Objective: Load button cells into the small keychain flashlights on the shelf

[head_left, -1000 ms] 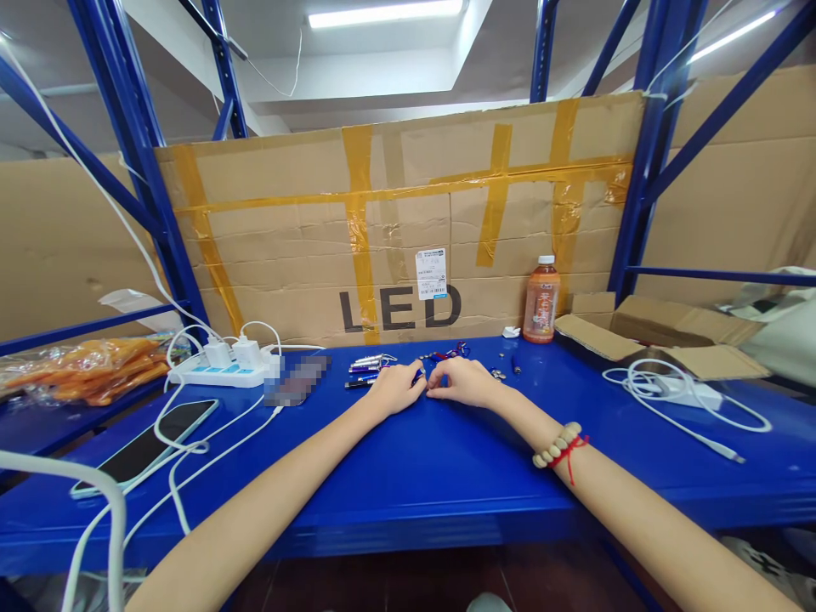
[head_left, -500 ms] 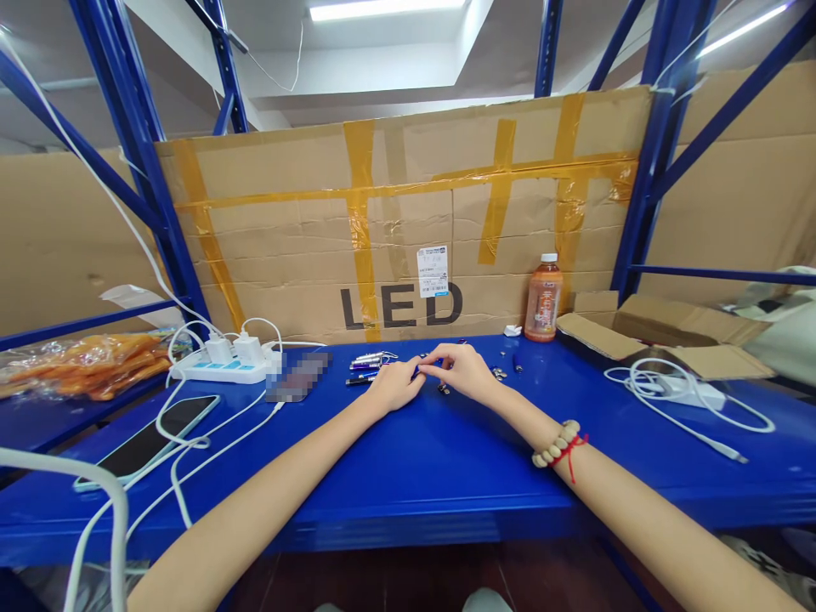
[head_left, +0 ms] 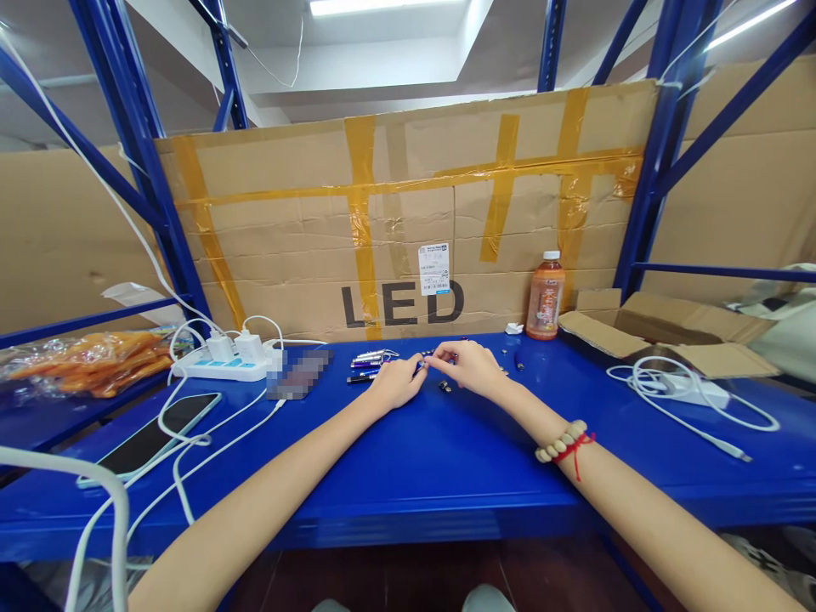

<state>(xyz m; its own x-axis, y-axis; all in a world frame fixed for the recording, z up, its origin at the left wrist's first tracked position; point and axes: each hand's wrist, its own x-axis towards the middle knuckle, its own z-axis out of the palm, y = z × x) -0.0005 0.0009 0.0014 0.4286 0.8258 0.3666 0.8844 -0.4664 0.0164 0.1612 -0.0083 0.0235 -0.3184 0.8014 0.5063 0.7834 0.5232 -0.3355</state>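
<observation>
My left hand (head_left: 396,382) rests on the blue shelf top (head_left: 408,459), fingers curled round a small blue pen-shaped torch (head_left: 419,367). My right hand (head_left: 468,365) meets it from the right, fingertips pinched at the torch's end. A row of similar small torches (head_left: 370,364) lies just left of my left hand. A tiny dark part (head_left: 444,387) sits on the shelf below my right hand, and more small parts (head_left: 518,363) lie to its right. A bead bracelet with red string (head_left: 564,443) is on my right wrist.
A white power strip (head_left: 220,364) with chargers and trailing cables sits at the left, with a phone (head_left: 150,440) nearer me. An orange drink bottle (head_left: 544,297) stands by the taped cardboard wall. An open cardboard box (head_left: 663,333) and a coiled white cable (head_left: 676,387) are at the right.
My right hand lifted from the shelf, reached slightly back, and came to the torch tip again. A small dark part now lies uncovered below it. My left hand barely moved.
</observation>
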